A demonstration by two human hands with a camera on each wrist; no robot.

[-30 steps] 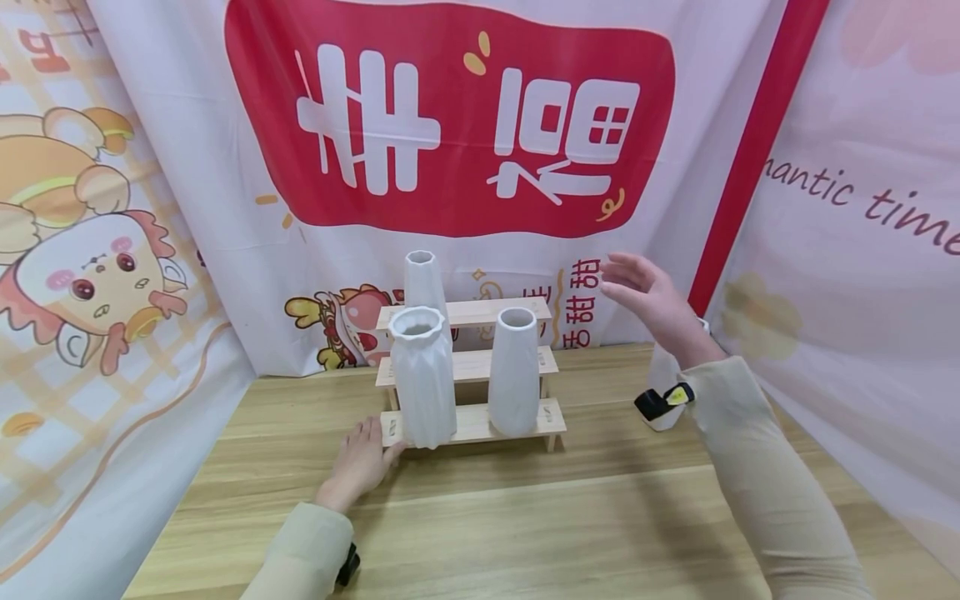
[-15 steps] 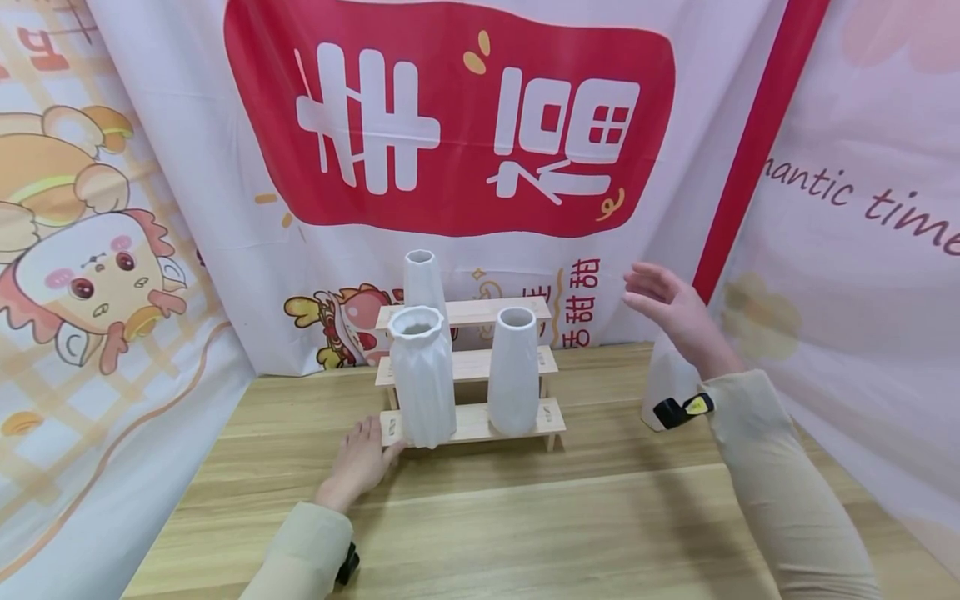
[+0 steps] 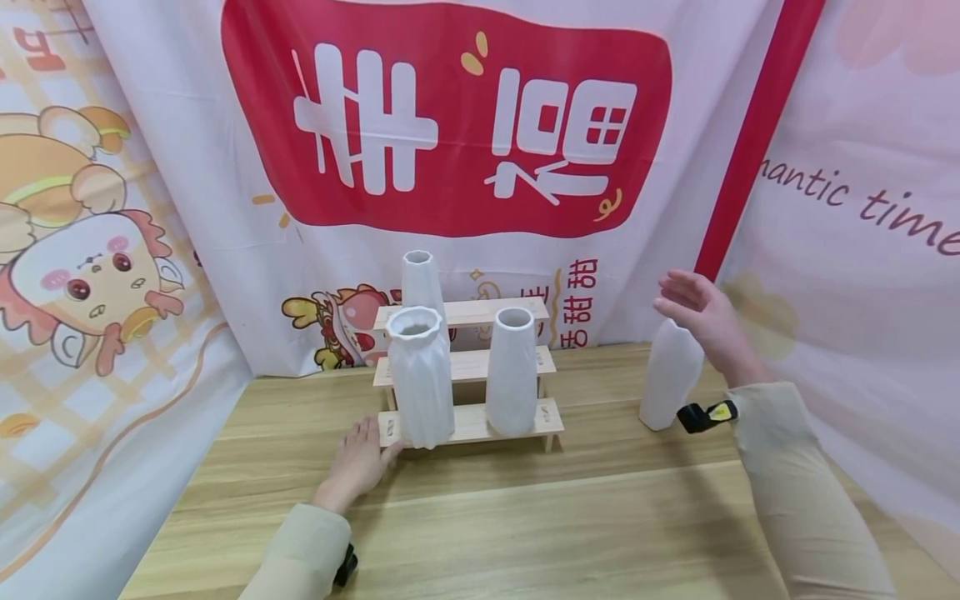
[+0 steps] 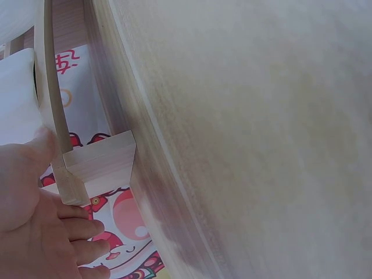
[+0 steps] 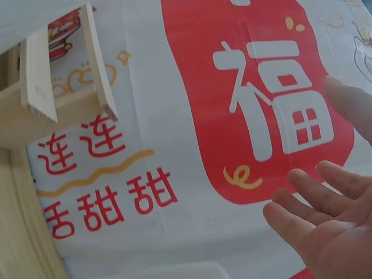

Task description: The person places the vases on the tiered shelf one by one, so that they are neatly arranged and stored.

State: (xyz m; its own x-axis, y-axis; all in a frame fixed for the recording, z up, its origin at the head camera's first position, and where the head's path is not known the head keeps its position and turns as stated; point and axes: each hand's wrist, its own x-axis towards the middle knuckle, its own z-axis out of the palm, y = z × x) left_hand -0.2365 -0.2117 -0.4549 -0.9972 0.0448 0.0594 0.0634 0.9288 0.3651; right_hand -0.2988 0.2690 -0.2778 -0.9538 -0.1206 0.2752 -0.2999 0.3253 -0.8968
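My left hand (image 3: 356, 462) rests at the left end of a tiered wooden stand (image 3: 474, 423), thumb on the bottom shelf's front corner and fingers straight alongside. In the left wrist view the thumb (image 4: 42, 150) meets the shelf edge close to a vase base. On the bottom shelf stand a white pleated vase (image 3: 422, 392) with a wavy rim and a smooth tapered vase (image 3: 513, 379). A slim white vase (image 3: 422, 279) rises behind, its lower part hidden. My right hand (image 3: 708, 321) hovers empty, fingers loosely extended, by the top of another white vase (image 3: 667, 379) on the table.
The wood-grain table (image 3: 495, 525) runs up to a white cloth backdrop with a large red panel (image 3: 450, 117). Printed cloths also hang on the left (image 3: 82, 275) and right (image 3: 862, 250), close beyond the right-hand vase.
My right hand has moved right and slightly down, away from the stand, uncovering more of the right-hand vase. My left hand and the vases keep their places.
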